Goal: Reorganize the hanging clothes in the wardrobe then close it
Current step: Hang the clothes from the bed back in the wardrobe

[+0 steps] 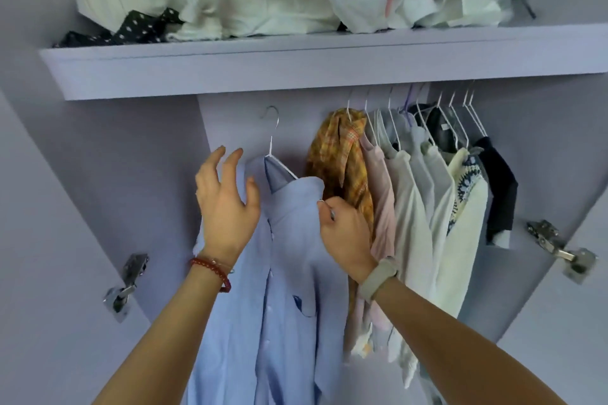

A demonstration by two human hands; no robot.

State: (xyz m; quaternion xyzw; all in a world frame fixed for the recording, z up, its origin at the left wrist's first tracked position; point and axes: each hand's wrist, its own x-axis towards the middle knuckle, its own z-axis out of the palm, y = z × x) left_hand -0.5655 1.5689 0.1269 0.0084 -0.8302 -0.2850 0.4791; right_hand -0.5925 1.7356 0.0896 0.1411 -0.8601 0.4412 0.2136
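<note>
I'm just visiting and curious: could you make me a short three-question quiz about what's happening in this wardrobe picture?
1. True or false: the blue shirt hangs pressed tight among the other garments.
2. Which of the two hands pinches the blue shirt's fabric? A) the left hand B) the right hand C) neither
3. Fill in: right beside the blue shirt, the nearest hanging garment is the ______ plaid shirt.

Key
1. False: it hangs on its own hanger, apart to the left of the bunched clothes.
2. B: the right hand grips the fabric below the collar; the left hand is open, fingers spread by the shoulder.
3. Orange.
</note>
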